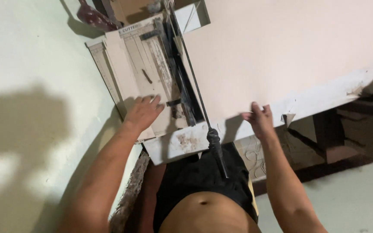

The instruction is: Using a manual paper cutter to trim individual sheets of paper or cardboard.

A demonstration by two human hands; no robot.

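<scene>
The left hand is spread flat on the worn grey board of the guillotine paper cutter, near its blade. The right hand hovers loosely open, right of the black-gripped lever arm. Fingers could be caught if that arm were dropped.

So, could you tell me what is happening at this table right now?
A person stands at a pale table with a lever paper cutter on it. The left hand lies flat on the cutter's board, fingers spread. The right hand hovers open at the table's front edge, holding nothing. The cutter's black handle sticks out toward the person, between the two hands.
</scene>
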